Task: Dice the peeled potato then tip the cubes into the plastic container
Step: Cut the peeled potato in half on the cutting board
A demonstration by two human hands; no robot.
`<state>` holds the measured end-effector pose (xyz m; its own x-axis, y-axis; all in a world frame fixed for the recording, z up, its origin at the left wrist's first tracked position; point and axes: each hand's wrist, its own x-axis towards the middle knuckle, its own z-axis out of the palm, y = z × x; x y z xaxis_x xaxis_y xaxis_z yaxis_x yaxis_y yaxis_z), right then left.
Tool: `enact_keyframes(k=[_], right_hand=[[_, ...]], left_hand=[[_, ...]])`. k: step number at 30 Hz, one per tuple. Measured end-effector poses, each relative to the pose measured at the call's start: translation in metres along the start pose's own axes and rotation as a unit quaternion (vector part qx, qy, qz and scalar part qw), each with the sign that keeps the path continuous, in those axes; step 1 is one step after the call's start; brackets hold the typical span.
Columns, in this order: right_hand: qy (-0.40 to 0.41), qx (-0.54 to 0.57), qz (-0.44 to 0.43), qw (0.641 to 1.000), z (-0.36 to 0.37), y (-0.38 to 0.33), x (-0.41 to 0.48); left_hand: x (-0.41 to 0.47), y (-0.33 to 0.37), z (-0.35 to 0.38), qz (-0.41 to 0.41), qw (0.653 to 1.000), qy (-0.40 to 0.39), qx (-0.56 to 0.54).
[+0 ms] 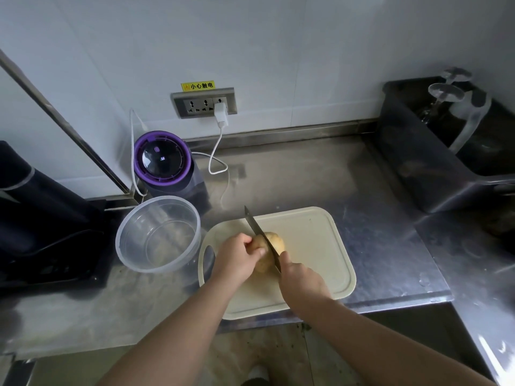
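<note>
Halving comes first, I judge: the left hand curls round the peeled potato on the cutting board, the right hand grips the knife laid across it. Tuck the fingertips back and press straight down; the empty plastic container stands just left

A pale wall backs a steel counter. A socket sits low on the wall. Beige floor below.
</note>
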<state>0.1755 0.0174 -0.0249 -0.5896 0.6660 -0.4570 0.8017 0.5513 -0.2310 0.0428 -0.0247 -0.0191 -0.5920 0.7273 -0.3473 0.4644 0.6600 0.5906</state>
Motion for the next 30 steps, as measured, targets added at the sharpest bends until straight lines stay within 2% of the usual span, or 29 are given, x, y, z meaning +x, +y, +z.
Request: enact_keyframes(k=[5,12,16,22,25,30], right_hand=[[0.007,-0.002,-0.003,1.000,0.001,0.023,-0.018],[0.029,0.008,0.040,0.999,-0.009,0.043,-0.016],[0.042,0.040,0.052,0.997,-0.005,0.043,-0.010],[0.068,0.033,0.033,0.997,-0.007,0.035,-0.007],[0.067,0.035,0.022,0.997,-0.015,0.029,-0.005],[0.080,0.018,0.007,0.997,-0.030,0.018,-0.016]], left_hand=[[-0.002,0.000,0.000,0.023,0.999,-0.030,0.010],[0.011,-0.005,-0.009,0.114,0.972,-0.162,0.124],[0.023,-0.014,-0.012,0.133,0.968,-0.114,0.179],[0.016,-0.016,0.004,0.043,0.987,0.016,0.153],[0.012,-0.022,0.006,0.046,0.990,0.023,0.133],[0.013,-0.043,-0.004,0.053,0.998,-0.009,-0.020]])
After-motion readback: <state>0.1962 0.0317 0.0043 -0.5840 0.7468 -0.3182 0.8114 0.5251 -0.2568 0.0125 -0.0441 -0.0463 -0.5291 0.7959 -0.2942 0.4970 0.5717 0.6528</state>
